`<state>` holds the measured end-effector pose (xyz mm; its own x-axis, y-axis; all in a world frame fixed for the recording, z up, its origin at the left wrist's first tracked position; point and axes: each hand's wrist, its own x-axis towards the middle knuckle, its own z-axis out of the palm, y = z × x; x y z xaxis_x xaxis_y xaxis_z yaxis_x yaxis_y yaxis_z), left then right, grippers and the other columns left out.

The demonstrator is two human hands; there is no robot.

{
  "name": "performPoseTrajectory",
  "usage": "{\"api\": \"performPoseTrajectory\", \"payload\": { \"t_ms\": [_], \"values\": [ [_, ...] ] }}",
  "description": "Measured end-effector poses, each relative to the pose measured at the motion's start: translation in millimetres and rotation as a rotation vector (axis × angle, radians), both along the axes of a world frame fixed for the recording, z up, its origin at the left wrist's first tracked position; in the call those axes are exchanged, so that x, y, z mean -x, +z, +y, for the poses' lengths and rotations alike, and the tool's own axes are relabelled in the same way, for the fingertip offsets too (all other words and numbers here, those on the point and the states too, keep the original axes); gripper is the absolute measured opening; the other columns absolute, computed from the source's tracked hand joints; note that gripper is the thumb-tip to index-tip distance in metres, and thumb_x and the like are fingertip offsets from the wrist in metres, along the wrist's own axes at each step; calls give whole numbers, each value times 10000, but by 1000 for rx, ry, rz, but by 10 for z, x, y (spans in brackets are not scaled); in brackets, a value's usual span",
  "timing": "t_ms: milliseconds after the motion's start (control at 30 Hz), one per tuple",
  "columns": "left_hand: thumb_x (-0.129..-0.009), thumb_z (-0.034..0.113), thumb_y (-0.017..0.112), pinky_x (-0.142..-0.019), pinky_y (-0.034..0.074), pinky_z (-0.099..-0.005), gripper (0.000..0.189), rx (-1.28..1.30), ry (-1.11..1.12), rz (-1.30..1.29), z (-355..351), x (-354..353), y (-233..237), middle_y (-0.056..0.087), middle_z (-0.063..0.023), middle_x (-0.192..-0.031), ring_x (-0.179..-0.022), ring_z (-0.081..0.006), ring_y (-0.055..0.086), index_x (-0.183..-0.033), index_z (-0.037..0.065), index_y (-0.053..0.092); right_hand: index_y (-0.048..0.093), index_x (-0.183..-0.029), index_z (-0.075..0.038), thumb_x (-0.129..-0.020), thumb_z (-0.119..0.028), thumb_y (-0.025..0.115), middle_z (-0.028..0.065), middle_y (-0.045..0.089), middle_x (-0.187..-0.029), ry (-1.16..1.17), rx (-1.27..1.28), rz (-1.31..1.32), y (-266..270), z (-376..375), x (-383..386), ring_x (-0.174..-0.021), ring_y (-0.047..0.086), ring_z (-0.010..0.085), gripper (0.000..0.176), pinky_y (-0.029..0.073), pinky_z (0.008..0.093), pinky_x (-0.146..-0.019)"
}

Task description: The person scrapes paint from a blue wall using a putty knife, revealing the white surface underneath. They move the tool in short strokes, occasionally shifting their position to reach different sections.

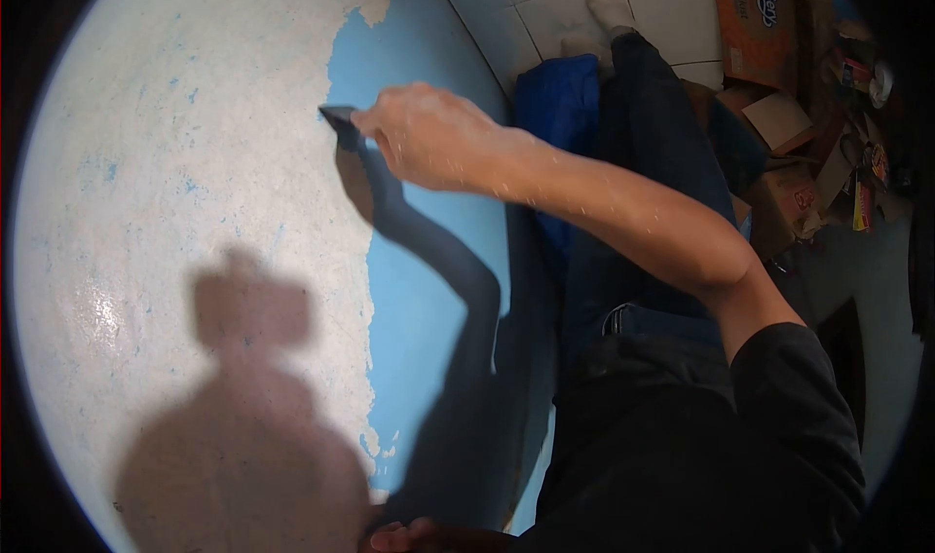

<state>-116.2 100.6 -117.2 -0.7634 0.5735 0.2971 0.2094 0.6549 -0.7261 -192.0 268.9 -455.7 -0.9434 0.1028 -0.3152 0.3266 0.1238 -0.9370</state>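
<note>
Scraper pinched in the closed fingers of right hand, blade touched wall at left edge of blue paint, left hand lay nearer, finger state could not be told

Right hand clenched, arm outstretched; left hand low, barely visible.

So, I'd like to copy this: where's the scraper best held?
Grip the scraper by its handle, coming from the right as the right hand does: only the flat blade sticks out, pressed to the wall at the edge of the paint.
</note>
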Motion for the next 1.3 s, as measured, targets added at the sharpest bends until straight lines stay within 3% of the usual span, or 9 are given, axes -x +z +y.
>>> {"api": "performPoseTrajectory", "payload": {
  "t_ms": [67, 133, 267, 433, 733, 800, 933, 1167, 1300],
  "values": [
    [-1071, 189, 540, -424, 312, -339, 580, -69, 223, 107, 51, -20, -48, 397, -22, -454, -380, -184, 355, -507, 122, 422, 725, -1264, -11, -1004, -72, 588, 230, 714, -1006, 7, 10, 11, 75, -4, -22, -915, 739, 388, 301, 612, 478, -793],
    [-1074, 181, 537, -414, 301, -334, 580, -49, -302, -218, -74, 117, 33, 391, -20, -448, -370, -176, 340, -509, 123, 417, 724, -1263, -8, -1004, -68, 587, 231, 714, -1007, -1, 63, -34, 151, -49, -74, -918, 737, 397, 300, 612, 481, -794],
    [-1077, 191, 549, -392, 292, -309, 592, -254, 42, -58, 184, 0, -129, 378, -12, -442, -353, -156, 320, -508, 120, 400, 724, -1258, 3, -999, -58, 591, 237, 717, -1026, 36, 105, -102, 106, 71, 30, -925, 737, 408, 297, 610, 485, -790],
    [-1070, 226, 575, -386, 299, -298, 603, -126, -471, -340, -282, 146, 111, 370, -9, -445, -352, -146, 317, -509, 125, 380, 729, -1236, 8, -1001, -67, 592, 246, 716, -1048, -29, 48, -26, 118, -61, -47, -921, 736, 415, 282, 609, 488, -788],
    [-1101, 248, 524, -393, 273, -318, 601, -104, -299, -271, -197, 95, 102, 354, 2, -459, -366, -145, 293, -524, 137, 398, 726, -1227, 2, -1002, -78, 582, 242, 709, -1000, -44, -22, 11, 25, -51, 15, -897, 737, 409, 278, 611, 483, -768],
    [-1103, 263, 521, -410, 286, -329, 606, -98, 53, -31, -37, -43, 24, 363, 0, -464, -376, -150, 295, -521, 136, 406, 725, -1235, -1, -1005, -78, 575, 240, 708, -1016, 39, 52, -88, -33, 4, 75, -914, 734, 407, 285, 609, 476, -772],
    [-1096, 285, 533, -452, 324, -347, 606, 61, -353, -223, -296, 72, 166, 383, -4, -468, -391, -167, 321, -520, 130, 423, 717, -1270, -8, -1001, -77, 577, 215, 711, -1040, -8, 20, -7, 57, -77, -71, -918, 730, 395, 312, 606, 474, -780],
    [-1081, 295, 566, -470, 336, -363, 614, -102, 195, 103, 10, -57, -42, 400, -18, -469, -400, -187, 345, -512, 121, 410, 709, -1280, 1, -996, -54, 584, 209, 715, -1037, 64, 39, -82, 52, -20, -78, -893, 738, 371, 315, 611, 464, -773],
    [-1076, 264, 567, -468, 339, -358, 610, -174, -227, -276, -228, 33, 110, 409, -25, -470, -407, -186, 357, -507, 123, 397, 692, -1286, 18, -985, -12, 591, 214, 718, -1025, -6, 116, -68, 229, -195, -359, -851, 743, 374, 319, 612, 467, -735]
  ]
}}
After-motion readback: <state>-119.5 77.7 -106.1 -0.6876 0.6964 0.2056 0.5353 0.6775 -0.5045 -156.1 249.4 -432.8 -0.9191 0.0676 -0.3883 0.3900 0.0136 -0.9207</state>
